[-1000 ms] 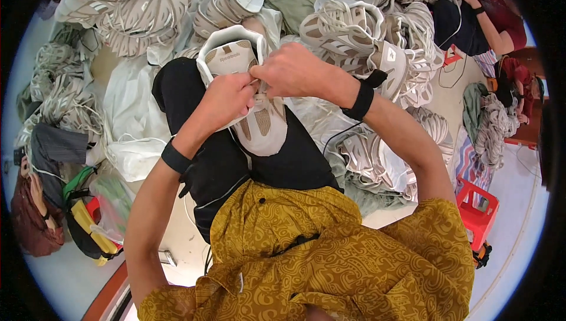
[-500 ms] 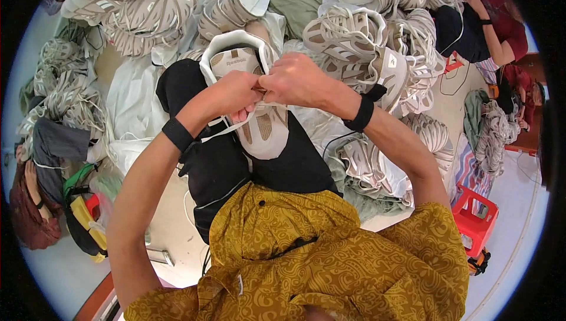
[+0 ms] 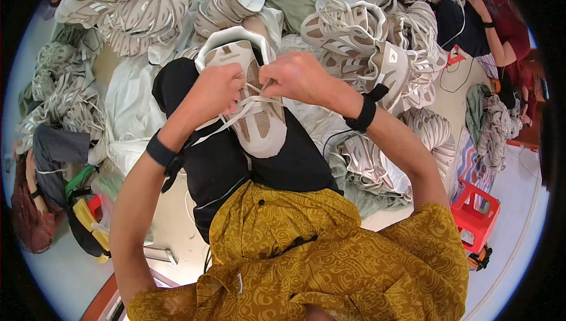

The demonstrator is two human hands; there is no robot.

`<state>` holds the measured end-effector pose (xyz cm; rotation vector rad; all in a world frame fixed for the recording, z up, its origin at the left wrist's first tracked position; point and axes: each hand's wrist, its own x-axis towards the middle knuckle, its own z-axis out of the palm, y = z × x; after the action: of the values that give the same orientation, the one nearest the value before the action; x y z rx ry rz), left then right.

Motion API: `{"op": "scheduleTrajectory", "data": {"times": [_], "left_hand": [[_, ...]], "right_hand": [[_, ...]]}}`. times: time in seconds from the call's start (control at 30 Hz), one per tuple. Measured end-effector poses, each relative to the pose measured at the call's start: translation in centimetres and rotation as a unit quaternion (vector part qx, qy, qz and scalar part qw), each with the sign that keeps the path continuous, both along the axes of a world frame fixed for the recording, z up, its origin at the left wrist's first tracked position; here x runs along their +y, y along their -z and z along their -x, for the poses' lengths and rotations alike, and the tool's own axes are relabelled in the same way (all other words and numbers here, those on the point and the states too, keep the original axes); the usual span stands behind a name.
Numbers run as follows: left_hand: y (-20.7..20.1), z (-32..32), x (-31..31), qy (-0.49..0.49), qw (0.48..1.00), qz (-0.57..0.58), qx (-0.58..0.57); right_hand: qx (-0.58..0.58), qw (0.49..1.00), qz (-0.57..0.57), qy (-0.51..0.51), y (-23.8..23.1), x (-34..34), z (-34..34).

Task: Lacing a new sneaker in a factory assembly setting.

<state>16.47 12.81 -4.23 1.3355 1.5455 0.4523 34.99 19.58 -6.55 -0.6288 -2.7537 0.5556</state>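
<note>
A beige and white sneaker upper [image 3: 264, 138] lies across my black-clad thighs, its toe toward me and its padded collar away. Pale laces [image 3: 256, 99] cross over its throat. On the left side of the tongue my left hand [image 3: 218, 91] has its fingers closed, with lace strands beside them. Opposite it, my right hand [image 3: 295, 76] pinches the lace near the right eyelets. The two hands are a short gap apart, and part of the tongue shows between them. The fingertips of both hands are partly hidden.
Nested stacks of similar uppers [image 3: 141, 17] lie at the far left, with more uppers [image 3: 348, 29] at the far right. A red plastic stool [image 3: 475, 215] stands at the right. Other people sit nearby, one in a dark red top [image 3: 506, 23]. White plastic sheeting [image 3: 137, 100] covers floor at left.
My hands have moved apart from where they met over the tongue, the left one shifting to the left. The laces now show crossed on the upper.
</note>
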Motion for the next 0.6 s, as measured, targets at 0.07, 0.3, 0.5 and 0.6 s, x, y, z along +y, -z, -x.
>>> {"op": "scheduleTrajectory", "data": {"times": [0.07, 0.3, 0.5, 0.6], "left_hand": [[-0.1, 0.1, -0.8, -0.011, 1.0, -0.006, -0.006], [0.8, -0.2, -2.1, -0.065, 0.988, -0.117, -0.073], [1.3, 1.5, -2.2, -0.083, 0.974, -0.155, -0.143], [1.9, 1.6, -2.0, -0.063, 0.972, -0.159, -0.159]], "right_hand": [[0.012, 0.999, 0.052, 0.007, -0.1, -0.5, 0.2], [0.059, 0.93, 0.35, 0.098, 0.6, -1.6, 1.8], [0.124, 0.87, 0.463, 0.115, 1.1, -1.7, 1.5], [0.111, 0.923, 0.355, 0.097, 1.2, -1.6, 1.7]]}}
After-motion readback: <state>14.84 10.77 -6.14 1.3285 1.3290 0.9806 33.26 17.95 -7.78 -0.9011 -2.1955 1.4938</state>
